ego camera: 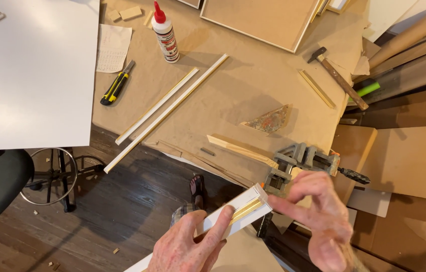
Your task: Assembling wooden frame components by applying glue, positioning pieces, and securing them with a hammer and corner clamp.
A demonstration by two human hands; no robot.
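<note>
Fingers (225, 216) of our left hand (185, 247) grip the white moulding (233, 209); our right hand (318, 211) pinches its end beside the clamp (301, 161), past the surface (253, 90) edge.

- I see a dark wooden floor (122, 201) strewn with small wood chips.
- A workbench covered in brown paper (253, 85) fills the upper view.
- A stool with a metal ring (49, 176) stands at left.
- Light is soft and even.

Bare hands (188, 247), no sleeves; a sandal (197, 187) on one foot
</note>
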